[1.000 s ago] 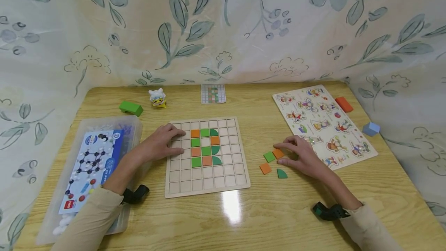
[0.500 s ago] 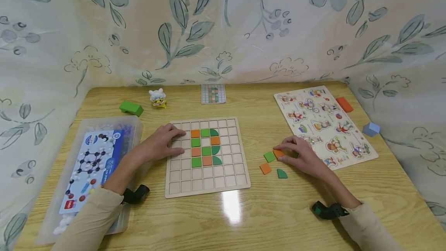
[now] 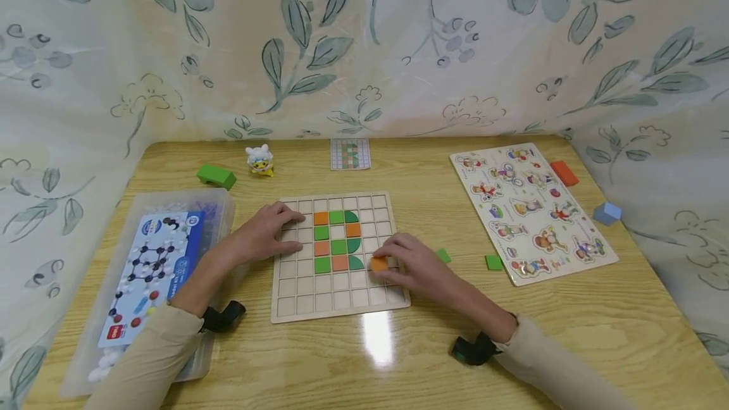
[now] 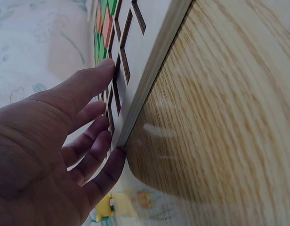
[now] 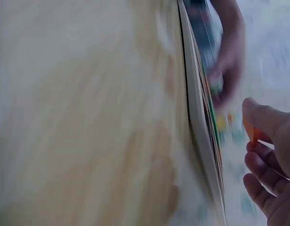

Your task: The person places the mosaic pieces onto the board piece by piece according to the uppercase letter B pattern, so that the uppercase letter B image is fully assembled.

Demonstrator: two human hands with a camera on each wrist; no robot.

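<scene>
I am finding the right hand [image 3: 418, 264] shifted away from the loose green square [image 3: 443, 255]: it is now pinching an orange square tile [image 3: 378, 264] between thumb and fingertips, over the right side of the wooden grid board [image 3: 323, 302]. The right wrist view is showing the tile apart from the board, so I am judging the work to be between picking up and placing. Another green tile [image 3: 493, 262], now uncovered, is lying beside the picture puzzle [image 3: 529, 221]. The left hand [image 3: 259, 233] is staying put, fingers spread, touching the board's left edge.
</scene>
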